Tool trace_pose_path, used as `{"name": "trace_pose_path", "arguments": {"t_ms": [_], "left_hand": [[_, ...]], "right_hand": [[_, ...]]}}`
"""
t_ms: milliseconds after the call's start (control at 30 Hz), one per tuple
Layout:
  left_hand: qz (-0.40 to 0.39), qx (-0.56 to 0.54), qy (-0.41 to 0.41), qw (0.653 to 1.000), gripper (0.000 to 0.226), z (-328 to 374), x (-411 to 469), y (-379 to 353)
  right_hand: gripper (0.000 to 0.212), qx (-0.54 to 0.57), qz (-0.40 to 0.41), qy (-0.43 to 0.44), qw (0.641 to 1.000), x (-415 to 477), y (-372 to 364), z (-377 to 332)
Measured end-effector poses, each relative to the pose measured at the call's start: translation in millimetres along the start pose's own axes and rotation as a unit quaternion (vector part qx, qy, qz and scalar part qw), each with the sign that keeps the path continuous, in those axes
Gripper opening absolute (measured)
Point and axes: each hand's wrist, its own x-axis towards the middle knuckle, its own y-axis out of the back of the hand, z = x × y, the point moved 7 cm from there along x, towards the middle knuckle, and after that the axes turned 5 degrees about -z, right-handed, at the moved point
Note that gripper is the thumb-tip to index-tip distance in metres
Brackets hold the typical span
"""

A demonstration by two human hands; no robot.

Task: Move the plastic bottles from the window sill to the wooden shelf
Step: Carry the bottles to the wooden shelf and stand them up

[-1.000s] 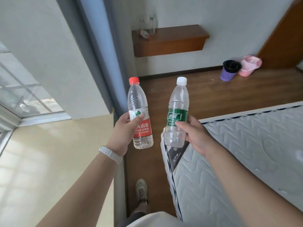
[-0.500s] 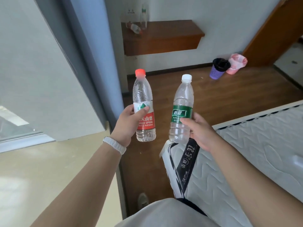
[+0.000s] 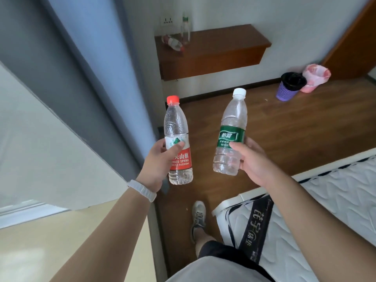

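My left hand point(image 3: 160, 159) is wrapped around the red-capped bottle point(image 3: 178, 143); my right hand point(image 3: 254, 159) grips the green-labelled bottle point(image 3: 231, 135), both upright.

Shelf point(image 3: 223, 43) right half bare

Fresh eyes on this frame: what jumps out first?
Two clear plastic bottles held up mid-frame: the red-capped, red-labelled bottle in the left hand, the white-capped, green-labelled bottle in the right hand. Behind them, the brown wooden wall shelf already carries two more clear bottles at its left end, one lying down, one upright. A purple basket stands on the floor at right.
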Motion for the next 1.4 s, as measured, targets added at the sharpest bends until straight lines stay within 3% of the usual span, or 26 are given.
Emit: {"name": "trace_pose_path", "arguments": {"t_ms": [233, 433, 567, 867, 1000, 1400], "left_hand": [[0.006, 0.036, 0.050, 0.998, 0.030, 30.5, 119.7, -6.0], [0.043, 0.062, 0.020, 0.997, 0.043, 101.5, 211.2, -0.2], [0.021, 0.055, 0.008, 0.998, 0.048, 131.9, 245.1, -10.9], [0.007, 0.034, 0.006, 0.999, 0.047, 157.4, 340.1, -22.3], [-0.014, 0.056, -0.001, 0.998, 0.052, 169.7, 391.3, -14.6], [-0.084, 0.025, 0.002, 0.996, 0.055, 218.4, 588.3, 12.4]], "right_hand": [[0.080, 0.044, -0.015, -0.001, 0.999, 108.2, 23.4, -40.2], [0.063, 0.047, -0.016, 0.019, 0.999, 178.3, 49.8, -87.9], [0.052, 0.042, -0.018, 0.029, 0.999, 205.6, 56.0, -118.5], [0.055, 0.022, 0.009, 0.025, 0.999, 268.7, 71.2, -145.4], [0.033, 0.014, 0.034, 0.032, 0.999, 307.8, 76.8, -165.9], [0.047, -0.009, 0.093, 0.045, 0.995, 473.1, 71.7, -241.5]]}}
